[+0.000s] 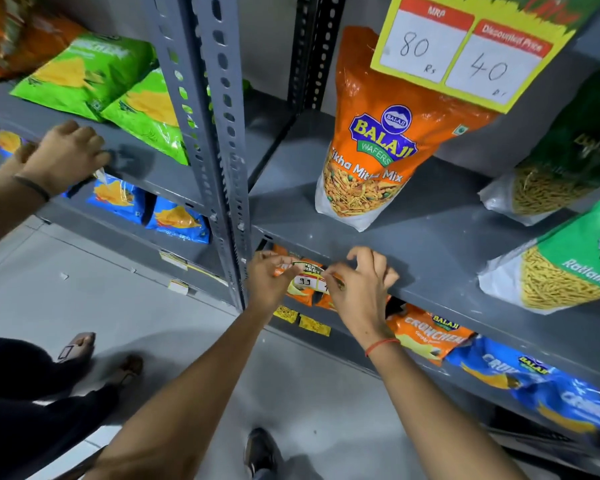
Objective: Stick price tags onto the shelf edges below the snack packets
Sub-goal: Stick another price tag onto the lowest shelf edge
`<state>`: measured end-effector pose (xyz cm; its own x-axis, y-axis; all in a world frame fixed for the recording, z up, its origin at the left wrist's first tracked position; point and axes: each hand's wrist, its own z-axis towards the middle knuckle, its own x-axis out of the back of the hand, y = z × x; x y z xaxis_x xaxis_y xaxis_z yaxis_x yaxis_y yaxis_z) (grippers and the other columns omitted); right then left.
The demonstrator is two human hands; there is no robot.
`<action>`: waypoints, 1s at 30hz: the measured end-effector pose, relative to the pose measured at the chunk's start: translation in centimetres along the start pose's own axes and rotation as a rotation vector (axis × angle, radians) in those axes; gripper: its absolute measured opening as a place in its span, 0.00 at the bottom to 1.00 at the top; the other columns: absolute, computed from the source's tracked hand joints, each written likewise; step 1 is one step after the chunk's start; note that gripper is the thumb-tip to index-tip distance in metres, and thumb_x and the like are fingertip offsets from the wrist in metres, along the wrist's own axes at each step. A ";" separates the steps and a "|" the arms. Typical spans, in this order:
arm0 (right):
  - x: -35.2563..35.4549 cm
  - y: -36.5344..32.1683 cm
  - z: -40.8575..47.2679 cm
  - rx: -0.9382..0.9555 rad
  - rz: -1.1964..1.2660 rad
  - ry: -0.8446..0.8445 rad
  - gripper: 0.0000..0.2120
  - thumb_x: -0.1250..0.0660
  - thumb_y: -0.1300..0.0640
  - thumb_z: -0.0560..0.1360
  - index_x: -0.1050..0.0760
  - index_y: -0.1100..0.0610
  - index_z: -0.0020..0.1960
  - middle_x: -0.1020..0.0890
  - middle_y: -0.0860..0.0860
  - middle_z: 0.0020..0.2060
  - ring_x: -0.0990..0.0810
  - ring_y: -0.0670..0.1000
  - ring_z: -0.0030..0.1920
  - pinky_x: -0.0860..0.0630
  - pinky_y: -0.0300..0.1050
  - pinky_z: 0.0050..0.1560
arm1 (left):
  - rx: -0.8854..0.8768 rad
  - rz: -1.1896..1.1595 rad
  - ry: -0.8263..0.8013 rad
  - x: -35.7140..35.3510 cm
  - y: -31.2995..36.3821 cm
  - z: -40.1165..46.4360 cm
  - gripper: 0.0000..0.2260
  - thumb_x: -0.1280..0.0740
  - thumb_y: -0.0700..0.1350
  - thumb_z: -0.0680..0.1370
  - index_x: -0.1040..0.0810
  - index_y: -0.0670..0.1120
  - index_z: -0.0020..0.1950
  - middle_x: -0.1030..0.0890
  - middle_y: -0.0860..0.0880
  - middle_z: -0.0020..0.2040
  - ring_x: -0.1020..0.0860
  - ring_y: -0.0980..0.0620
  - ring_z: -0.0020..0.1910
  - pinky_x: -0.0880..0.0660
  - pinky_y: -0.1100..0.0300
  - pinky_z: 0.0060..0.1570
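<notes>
A small yellow price tag (309, 277) with white boxes and handwritten numbers is held against the front edge of the grey shelf (440, 292), below the orange snack packet (368, 140). My left hand (269, 280) pinches its left end. My right hand (359, 289) pinches its right end, fingers curled over the shelf lip. A large yellow price tag (465, 50) reading 80 and 40 hangs on the shelf edge above the packet.
Another person's hand (65, 155) rests on the left rack's shelf edge by green packets (94, 74). A slotted grey upright (219, 140) divides the racks. Orange and blue packets (499, 372) lie on the shelf below. Feet (260, 452) stand on the grey floor.
</notes>
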<state>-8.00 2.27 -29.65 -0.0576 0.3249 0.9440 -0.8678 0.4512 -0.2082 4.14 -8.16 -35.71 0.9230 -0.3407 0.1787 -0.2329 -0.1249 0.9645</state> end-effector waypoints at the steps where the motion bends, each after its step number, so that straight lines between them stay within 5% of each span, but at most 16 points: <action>1: -0.1 -0.1 -0.1 -0.007 -0.003 0.000 0.03 0.24 0.51 0.68 0.18 0.47 0.40 0.26 0.50 0.48 0.35 0.52 0.53 0.45 0.49 0.47 | -0.012 0.021 0.007 -0.1 0.0 0.0 0.09 0.22 0.45 0.68 0.15 0.46 0.46 0.27 0.44 0.51 0.24 0.44 0.53 0.22 0.50 0.53; 11: -0.3 -0.2 0.7 -0.068 0.017 0.127 0.04 0.25 0.49 0.70 0.18 0.47 0.39 0.27 0.50 0.46 0.35 0.52 0.52 0.45 0.49 0.47 | -0.093 0.363 0.153 0.1 2.5 0.6 0.12 0.23 0.52 0.68 0.15 0.47 0.46 0.31 0.54 0.51 0.29 0.44 0.59 0.29 0.40 0.60; 17: -1.0 -0.2 1.3 -0.107 0.040 0.114 0.06 0.26 0.48 0.70 0.19 0.49 0.39 0.26 0.50 0.45 0.33 0.52 0.51 0.44 0.49 0.46 | -0.081 0.435 0.210 -0.1 3.6 0.4 0.12 0.23 0.55 0.67 0.15 0.50 0.44 0.27 0.47 0.56 0.33 0.44 0.61 0.34 0.45 0.61; 21: -1.3 -0.2 1.5 -0.123 0.064 0.112 0.10 0.26 0.46 0.69 0.25 0.50 0.41 0.24 0.49 0.44 0.29 0.53 0.50 0.43 0.49 0.46 | -0.081 0.436 0.224 -0.3 3.8 0.0 0.13 0.23 0.59 0.65 0.25 0.58 0.41 0.28 0.48 0.57 0.34 0.46 0.62 0.40 0.49 0.57; 26: -1.1 0.9 0.9 -0.216 0.161 0.132 0.15 0.24 0.45 0.67 0.29 0.49 0.40 0.24 0.48 0.42 0.30 0.52 0.48 0.48 0.46 0.44 | -0.052 0.396 0.254 -0.2 3.8 0.1 0.19 0.24 0.62 0.63 0.26 0.56 0.45 0.25 0.48 0.59 0.33 0.47 0.63 0.44 0.52 0.54; 30: -0.9 1.5 0.6 -0.191 0.187 0.154 0.14 0.24 0.46 0.68 0.28 0.50 0.40 0.23 0.49 0.43 0.28 0.53 0.49 0.42 0.47 0.44 | -0.075 0.389 0.289 -0.2 3.2 -0.1 0.20 0.26 0.64 0.65 0.24 0.53 0.48 0.24 0.48 0.58 0.31 0.47 0.63 0.40 0.49 0.56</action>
<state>-9.55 2.20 -30.66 -0.1197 0.5326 0.8378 -0.7398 0.5149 -0.4330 3.26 -8.37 -32.63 0.8219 -0.0745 0.5648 -0.5641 0.0316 0.8251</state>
